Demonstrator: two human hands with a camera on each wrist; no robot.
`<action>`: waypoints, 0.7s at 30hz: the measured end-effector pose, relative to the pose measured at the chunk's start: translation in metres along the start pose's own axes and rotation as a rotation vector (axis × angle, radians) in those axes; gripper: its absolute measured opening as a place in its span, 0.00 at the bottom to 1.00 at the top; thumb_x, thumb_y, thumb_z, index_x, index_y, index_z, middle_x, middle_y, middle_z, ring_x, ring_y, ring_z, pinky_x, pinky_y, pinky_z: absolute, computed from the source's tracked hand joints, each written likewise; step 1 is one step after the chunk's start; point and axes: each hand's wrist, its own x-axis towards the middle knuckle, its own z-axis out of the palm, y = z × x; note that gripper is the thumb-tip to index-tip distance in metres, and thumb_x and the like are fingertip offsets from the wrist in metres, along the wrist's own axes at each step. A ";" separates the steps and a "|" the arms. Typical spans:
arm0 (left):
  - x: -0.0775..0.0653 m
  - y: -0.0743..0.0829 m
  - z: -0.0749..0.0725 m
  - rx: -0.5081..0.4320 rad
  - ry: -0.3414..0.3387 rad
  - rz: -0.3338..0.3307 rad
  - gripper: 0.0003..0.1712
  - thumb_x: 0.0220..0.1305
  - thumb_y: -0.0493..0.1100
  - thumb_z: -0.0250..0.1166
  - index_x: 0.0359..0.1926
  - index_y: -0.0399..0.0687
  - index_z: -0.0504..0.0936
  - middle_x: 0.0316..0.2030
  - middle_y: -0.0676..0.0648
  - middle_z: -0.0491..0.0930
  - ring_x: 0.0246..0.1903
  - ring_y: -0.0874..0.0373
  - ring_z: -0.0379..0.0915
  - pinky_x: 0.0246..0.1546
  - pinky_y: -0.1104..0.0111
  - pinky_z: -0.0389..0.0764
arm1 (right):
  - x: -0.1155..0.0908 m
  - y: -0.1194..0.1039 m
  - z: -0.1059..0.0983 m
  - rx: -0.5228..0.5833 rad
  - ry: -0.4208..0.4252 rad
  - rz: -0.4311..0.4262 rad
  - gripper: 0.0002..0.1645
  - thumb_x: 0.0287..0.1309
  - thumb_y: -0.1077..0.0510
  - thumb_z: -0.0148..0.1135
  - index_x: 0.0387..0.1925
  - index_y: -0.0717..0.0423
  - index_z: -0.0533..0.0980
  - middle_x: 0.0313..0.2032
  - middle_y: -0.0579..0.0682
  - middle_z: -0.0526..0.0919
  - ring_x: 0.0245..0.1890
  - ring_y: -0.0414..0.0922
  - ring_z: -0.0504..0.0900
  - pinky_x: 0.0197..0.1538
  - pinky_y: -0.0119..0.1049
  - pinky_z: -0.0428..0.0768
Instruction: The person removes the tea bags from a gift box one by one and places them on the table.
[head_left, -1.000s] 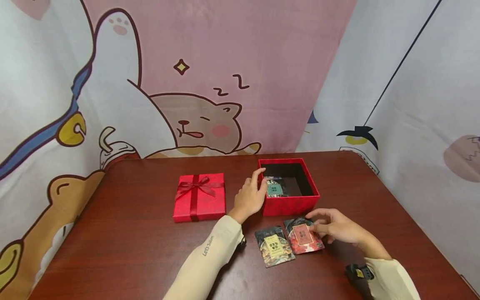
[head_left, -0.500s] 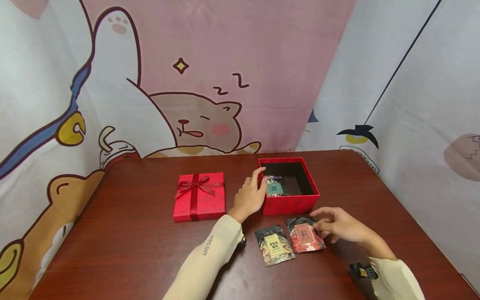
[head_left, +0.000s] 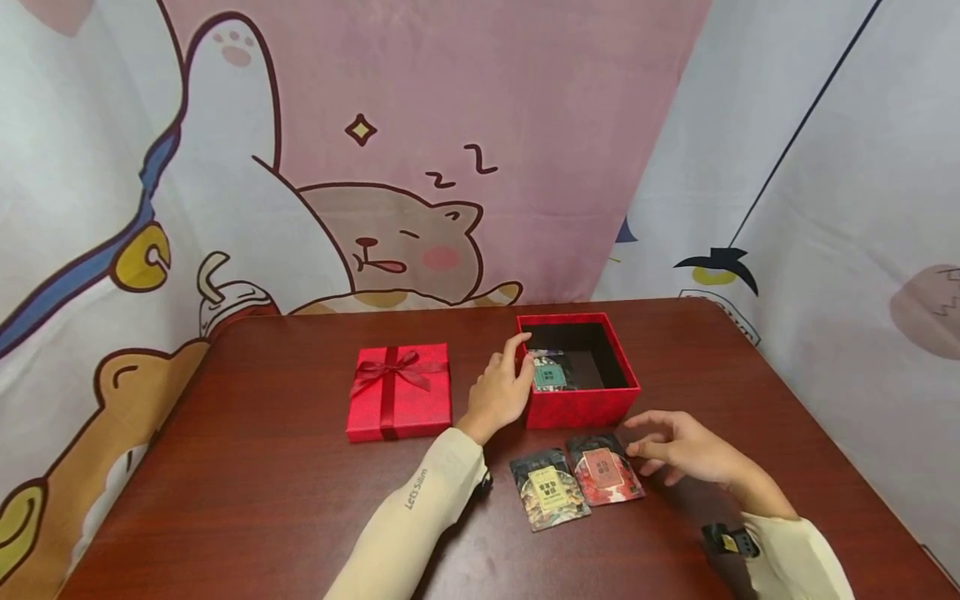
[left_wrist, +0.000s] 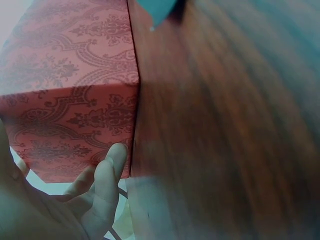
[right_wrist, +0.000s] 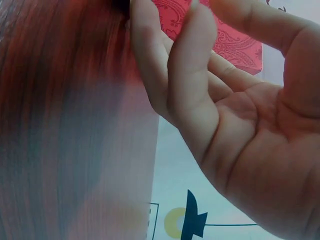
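At the left wall of the red gift box [head_left: 581,408], my left hand [head_left: 497,396] grips the rim; in the left wrist view, fingers [left_wrist: 106,182] rest against the patterned outside. A packet with a green label [head_left: 550,375] lies inside the box, its left end partly hidden by the hand. In front of the box, two flat packets lie side by side: one with a yellow label [head_left: 550,490], one with a red label [head_left: 604,470]. My right hand [head_left: 686,448] hovers at the red-label packet's right edge, fingers loosely bent. Whether a fingertip touches it, I cannot tell.
The red lid [head_left: 401,396] with a ribbon bow lies on the brown table [head_left: 270,500] left of the box. Behind the table hangs a cartoon-print cloth [head_left: 547,150]. The table's far edge is just behind the box.
The red-label packet shifted slightly right, then back left toward the yellow-label one. My right hand has moved a little to the right. My left hand stays at the box.
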 end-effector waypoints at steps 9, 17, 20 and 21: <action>0.000 0.001 -0.001 0.006 0.011 0.004 0.27 0.74 0.62 0.42 0.72 0.77 0.58 0.45 0.45 0.77 0.34 0.45 0.79 0.33 0.50 0.77 | -0.001 -0.007 -0.005 -0.009 -0.003 -0.025 0.31 0.65 0.60 0.62 0.62 0.76 0.64 0.45 0.67 0.84 0.36 0.58 0.86 0.31 0.46 0.83; 0.000 0.000 0.000 0.003 -0.004 0.003 0.27 0.75 0.60 0.43 0.72 0.77 0.58 0.45 0.45 0.76 0.32 0.47 0.77 0.31 0.52 0.76 | -0.002 -0.014 -0.009 -0.025 0.015 -0.086 0.29 0.65 0.62 0.61 0.61 0.76 0.65 0.46 0.69 0.83 0.35 0.56 0.86 0.31 0.46 0.84; 0.000 -0.001 0.000 0.001 -0.013 0.001 0.27 0.75 0.62 0.41 0.73 0.77 0.57 0.45 0.46 0.76 0.30 0.49 0.76 0.30 0.54 0.75 | -0.003 -0.016 -0.009 -0.024 0.028 -0.084 0.29 0.65 0.61 0.61 0.61 0.75 0.65 0.46 0.68 0.83 0.35 0.56 0.86 0.31 0.45 0.83; 0.000 -0.001 0.000 0.000 -0.012 0.002 0.27 0.75 0.62 0.41 0.73 0.77 0.57 0.45 0.46 0.76 0.30 0.49 0.76 0.30 0.54 0.75 | -0.003 -0.017 -0.009 -0.026 0.034 -0.086 0.29 0.65 0.61 0.62 0.61 0.75 0.66 0.46 0.68 0.83 0.35 0.56 0.86 0.31 0.45 0.83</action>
